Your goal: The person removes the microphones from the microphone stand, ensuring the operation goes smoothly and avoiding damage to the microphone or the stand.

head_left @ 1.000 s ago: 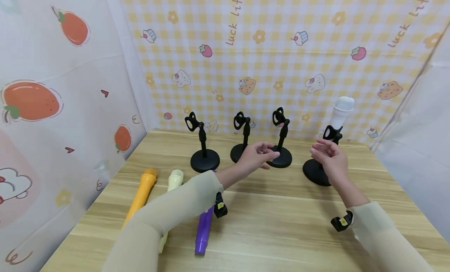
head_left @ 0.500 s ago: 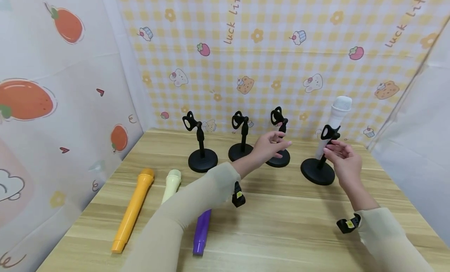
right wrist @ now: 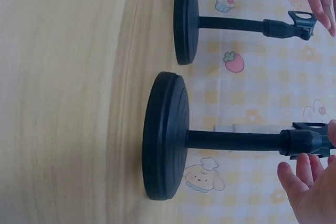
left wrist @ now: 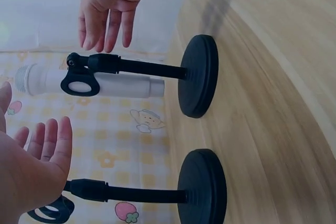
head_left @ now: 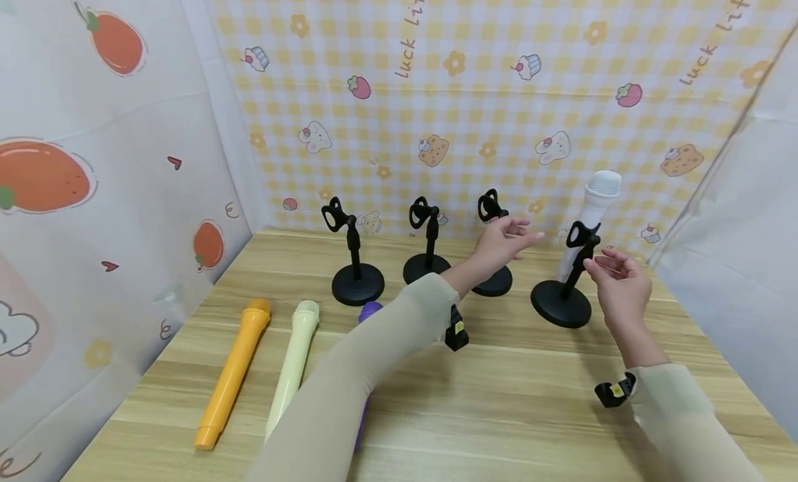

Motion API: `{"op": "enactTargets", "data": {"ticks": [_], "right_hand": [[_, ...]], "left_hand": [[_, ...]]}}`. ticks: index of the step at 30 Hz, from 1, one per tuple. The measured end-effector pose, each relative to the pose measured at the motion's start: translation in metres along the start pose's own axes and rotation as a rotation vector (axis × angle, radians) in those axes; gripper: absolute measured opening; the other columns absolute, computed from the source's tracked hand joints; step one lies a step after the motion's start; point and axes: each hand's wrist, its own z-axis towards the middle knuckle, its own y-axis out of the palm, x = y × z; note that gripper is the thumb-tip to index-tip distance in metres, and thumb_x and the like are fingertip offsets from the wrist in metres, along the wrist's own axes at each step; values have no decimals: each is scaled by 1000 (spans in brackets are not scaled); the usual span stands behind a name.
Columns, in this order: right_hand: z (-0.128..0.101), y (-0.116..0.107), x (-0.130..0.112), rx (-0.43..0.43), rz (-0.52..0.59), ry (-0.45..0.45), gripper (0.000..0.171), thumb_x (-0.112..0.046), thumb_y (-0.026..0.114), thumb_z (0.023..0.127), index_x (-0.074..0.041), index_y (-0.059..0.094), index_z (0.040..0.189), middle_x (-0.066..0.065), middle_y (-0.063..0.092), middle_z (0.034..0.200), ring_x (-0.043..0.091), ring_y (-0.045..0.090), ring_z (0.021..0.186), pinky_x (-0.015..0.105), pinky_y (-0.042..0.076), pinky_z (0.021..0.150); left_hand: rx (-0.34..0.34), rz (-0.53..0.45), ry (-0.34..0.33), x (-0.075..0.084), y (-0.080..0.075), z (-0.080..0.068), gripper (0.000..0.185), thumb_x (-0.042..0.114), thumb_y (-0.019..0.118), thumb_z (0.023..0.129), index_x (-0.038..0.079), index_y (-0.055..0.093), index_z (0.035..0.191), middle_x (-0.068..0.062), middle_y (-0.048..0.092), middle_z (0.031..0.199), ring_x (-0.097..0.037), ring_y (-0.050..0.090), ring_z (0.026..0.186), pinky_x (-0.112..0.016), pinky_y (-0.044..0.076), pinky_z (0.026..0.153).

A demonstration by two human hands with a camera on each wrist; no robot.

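A white microphone (head_left: 602,188) leans in the clip of the rightmost black microphone stand (head_left: 561,309). My right hand (head_left: 625,288) is just to the right of that stand's upper stem, thumb and fingers extended loosely; in the left wrist view its fingertips hang right by the stem's collar. My left hand (head_left: 501,246) hovers in front of the neighbouring stand (head_left: 492,281), covering part of its stem, its fingers spread toward the white microphone. Nothing is held in that hand. The clip (left wrist: 80,83) wraps the microphone's body.
Two more black stands, one in the middle (head_left: 427,266) and one at the left (head_left: 357,286), have no microphone in their clips. An orange microphone (head_left: 232,378), a cream microphone (head_left: 293,357) and a purple microphone (head_left: 370,309), partly hidden by my left sleeve, lie on the wooden table (head_left: 499,413).
My left hand has moved right, toward the stand with the white microphone. My right hand has shifted right, from in front of that stand to beside its stem.
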Motion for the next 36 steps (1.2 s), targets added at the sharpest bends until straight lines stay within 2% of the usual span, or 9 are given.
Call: {"op": "enactTargets", "data": {"ticks": [4, 11, 15, 21, 28, 36], "right_hand": [[2, 0, 3, 4, -57, 2, 37, -13, 80, 81, -13, 65, 115, -4, 62, 98, 4, 59, 88, 8, 47, 68], [5, 6, 8, -16, -160, 7, 50, -18, 79, 83, -7, 60, 127, -9, 59, 101, 7, 59, 97, 10, 48, 75], [7, 9, 9, -14, -206, -5, 50, -20, 77, 84, -8, 59, 129, -9, 58, 104, 6, 60, 97, 13, 49, 78], [8, 11, 10, -11, -212, -27, 51, -19, 77, 85, -6, 57, 130, -1, 60, 110, 7, 61, 96, 16, 50, 81], [8, 16, 14, -15, -206, -35, 48, -19, 77, 85, -7, 59, 127, -3, 59, 107, 8, 60, 95, 15, 49, 81], [13, 14, 13, 6, -128, -12, 42, -12, 79, 82, -11, 62, 121, -6, 59, 101, 7, 60, 92, 12, 48, 75]], "left_hand": [[18, 10, -1, 1, 13, 10, 40, 30, 74, 88, 16, 62, 124, 8, 61, 101, -5, 60, 88, -26, 55, 72], [52, 88, -8, 2, 36, 25, 41, 36, 73, 88, 22, 63, 124, 5, 62, 118, -3, 58, 99, -25, 52, 76], [75, 145, -22, 2, 49, 34, 45, 39, 74, 87, 22, 61, 127, 8, 61, 119, -5, 58, 104, -24, 52, 77], [99, 218, -36, 0, 66, 49, 48, 39, 74, 86, 22, 60, 128, 9, 60, 120, -7, 58, 107, -25, 51, 81], [130, 245, -55, 4, 74, 58, 49, 40, 75, 85, 23, 59, 128, 9, 60, 123, -8, 57, 109, -26, 51, 82], [61, 261, -73, 4, 82, 60, 58, 36, 74, 87, 22, 52, 139, 7, 55, 134, -10, 53, 119, -28, 48, 91]]}}
